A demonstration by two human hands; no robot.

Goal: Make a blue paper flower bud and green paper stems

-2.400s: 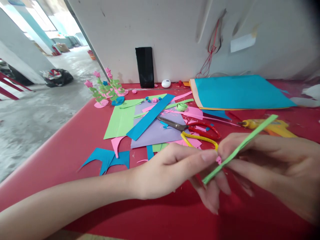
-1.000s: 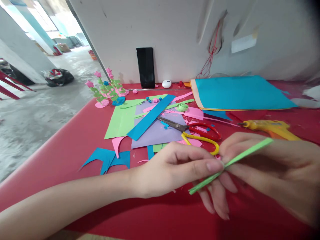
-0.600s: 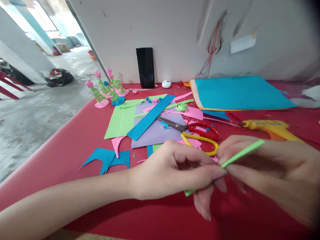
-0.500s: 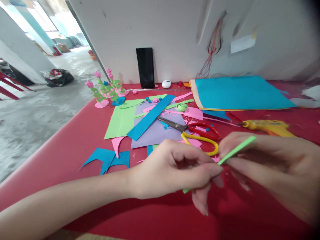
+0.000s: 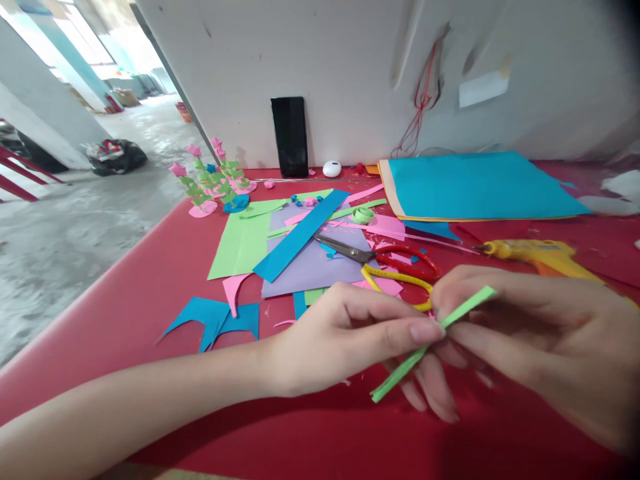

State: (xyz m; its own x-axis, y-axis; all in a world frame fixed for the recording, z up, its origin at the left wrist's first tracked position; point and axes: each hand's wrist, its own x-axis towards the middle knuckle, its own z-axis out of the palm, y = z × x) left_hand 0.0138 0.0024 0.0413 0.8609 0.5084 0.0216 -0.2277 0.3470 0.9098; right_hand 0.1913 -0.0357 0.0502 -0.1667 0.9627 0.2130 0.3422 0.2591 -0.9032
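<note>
A narrow light green paper strip (image 5: pixel 400 379) runs slantwise through both hands above the red table (image 5: pixel 320 433). My left hand (image 5: pixel 370 340) pinches it between thumb and fingers near its middle; the other fingers hang below. Close against it, my right hand (image 5: pixel 520 333) grips the strip's upper part, whose end sticks out above the thumb. Just beyond the hands lie scissors (image 5: pixel 355 252) with one red and one yellow handle. Under their blades are a lilac sheet (image 5: pixel 300 273) and a blue paper strip (image 5: pixel 300 237).
A yellow glue gun (image 5: pixel 540 253) lies at the right, before a stack of coloured paper (image 5: pixel 480 183). Paper flowers (image 5: pixel 220 177) stand at the far left corner. A phone (image 5: pixel 290 137) leans on the wall by a white case (image 5: pixel 331 169). Blue scraps (image 5: pixel 205 317) lie left.
The green strip's lower end now shows well below my left hand, and its upper end has shifted left and down. My left thumb and fingers have moved along it.
</note>
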